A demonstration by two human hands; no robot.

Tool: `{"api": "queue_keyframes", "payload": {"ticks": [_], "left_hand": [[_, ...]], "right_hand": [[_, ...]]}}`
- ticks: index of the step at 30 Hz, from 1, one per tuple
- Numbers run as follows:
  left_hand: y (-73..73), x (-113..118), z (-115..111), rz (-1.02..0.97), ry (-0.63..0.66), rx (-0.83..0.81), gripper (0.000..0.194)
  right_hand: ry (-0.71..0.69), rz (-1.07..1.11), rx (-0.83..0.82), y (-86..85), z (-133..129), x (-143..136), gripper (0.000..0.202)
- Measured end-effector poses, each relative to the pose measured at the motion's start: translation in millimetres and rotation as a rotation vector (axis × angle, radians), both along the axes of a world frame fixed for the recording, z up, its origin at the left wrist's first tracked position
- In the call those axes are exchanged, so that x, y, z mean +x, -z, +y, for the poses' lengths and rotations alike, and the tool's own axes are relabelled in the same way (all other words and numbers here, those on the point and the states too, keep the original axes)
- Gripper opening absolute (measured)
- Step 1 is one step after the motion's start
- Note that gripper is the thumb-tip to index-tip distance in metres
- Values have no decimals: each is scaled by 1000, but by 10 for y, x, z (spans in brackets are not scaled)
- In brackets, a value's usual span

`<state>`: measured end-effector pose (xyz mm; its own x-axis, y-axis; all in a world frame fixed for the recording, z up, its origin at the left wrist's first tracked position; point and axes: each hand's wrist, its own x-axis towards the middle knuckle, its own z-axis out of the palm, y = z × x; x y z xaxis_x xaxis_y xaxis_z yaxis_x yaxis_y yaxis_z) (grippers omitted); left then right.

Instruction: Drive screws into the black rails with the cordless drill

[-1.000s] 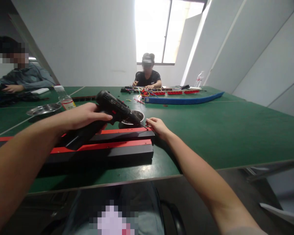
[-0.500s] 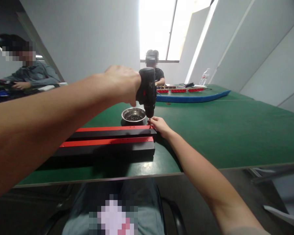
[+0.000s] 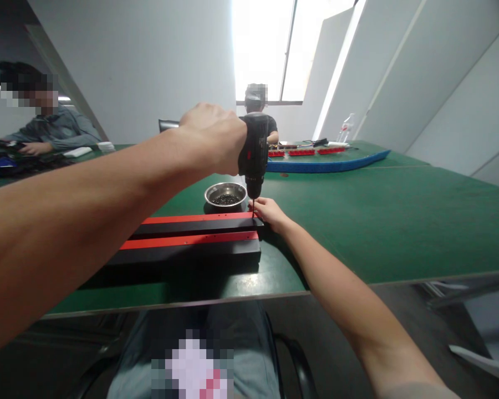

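My left hand (image 3: 216, 136) is closed round a black cordless drill (image 3: 256, 149), held upright with its long thin bit pointing down. The bit's tip meets the right end of the farther red-and-black bar (image 3: 203, 220). Close beside the bit, my right hand (image 3: 270, 213) grips that bar's end with bent fingers; its fingertips are partly hidden. A second red-and-black bar (image 3: 199, 252) lies parallel on the near side. Just behind the bars stands a metal bowl (image 3: 225, 194) with small dark screws inside. My left forearm covers the bars' left parts.
The green table (image 3: 357, 221) extends to the right. Farther back are a long blue strip (image 3: 328, 166), several red pieces (image 3: 301, 152) and a plastic bottle (image 3: 346, 127). One person (image 3: 272, 124) sits across the table, another (image 3: 62, 124) at the left.
The drill has tilted more upright and its body has shifted slightly right with my left hand. My right hand stays at the bar's end. The view has moved a little.
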<state>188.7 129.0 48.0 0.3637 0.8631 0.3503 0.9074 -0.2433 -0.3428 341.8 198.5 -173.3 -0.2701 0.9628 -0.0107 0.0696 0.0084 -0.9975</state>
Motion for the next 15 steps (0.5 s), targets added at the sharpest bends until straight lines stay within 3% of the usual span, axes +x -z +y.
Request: {"api": "queue_keyframes", "payload": {"ticks": [11,15], "left_hand": [[69,-77,-59,-193,-1,-52,55],[33,-279,-179,-179,11,-178,48]], "right_hand": [[-11,-16,43,80,66,35,29],[-12,-17,59,129,120,59,30]]}}
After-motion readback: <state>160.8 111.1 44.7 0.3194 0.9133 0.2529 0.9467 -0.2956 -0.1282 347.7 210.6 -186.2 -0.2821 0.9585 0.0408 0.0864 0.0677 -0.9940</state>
